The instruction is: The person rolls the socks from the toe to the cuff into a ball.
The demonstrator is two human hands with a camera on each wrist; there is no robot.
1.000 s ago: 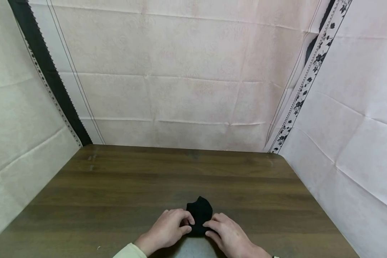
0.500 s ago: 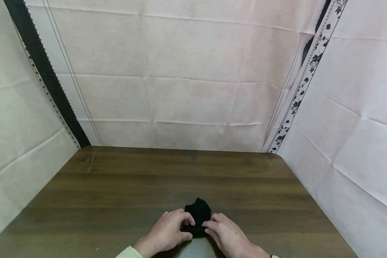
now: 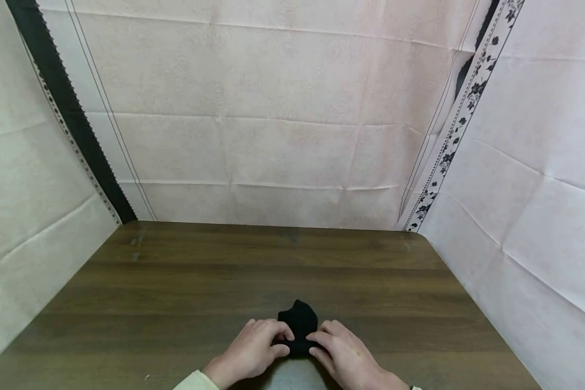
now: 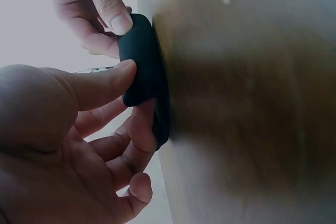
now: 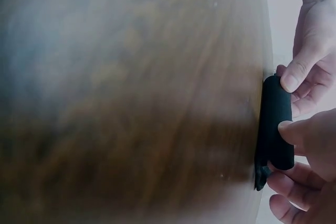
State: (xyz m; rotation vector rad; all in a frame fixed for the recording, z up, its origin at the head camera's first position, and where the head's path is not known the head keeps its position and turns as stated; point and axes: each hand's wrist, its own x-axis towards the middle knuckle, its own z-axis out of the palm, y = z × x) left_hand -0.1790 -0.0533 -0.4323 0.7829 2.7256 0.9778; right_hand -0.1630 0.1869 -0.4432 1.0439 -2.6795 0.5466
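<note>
A small piece of black cloth [image 3: 300, 317], shaped somewhat like the end of a sock, lies on the table near its front edge. Its near end is turned up into a thick roll [image 5: 277, 124]; the far end stays flat, with an uneven edge. My left hand [image 3: 255, 344] pinches the left end of the roll, thumb on the near side and fingers over the top. At the other end my right hand [image 3: 343, 352] does likewise. In the left wrist view the left thumb [image 4: 113, 80] presses the cloth, and some fingers are partly hidden behind it.
The brown wood-grain table [image 3: 273, 265] spreads out beyond the hands. White cloth hangings enclose it at the back [image 3: 273, 146], left [image 3: 34, 189] and right [image 3: 541, 162]. A tiny white fleck [image 3: 147, 376] lies at the front left.
The view has shifted slightly. Both hands keep their hold on the black cloth's near end, with only tiny movements of the fingers.
</note>
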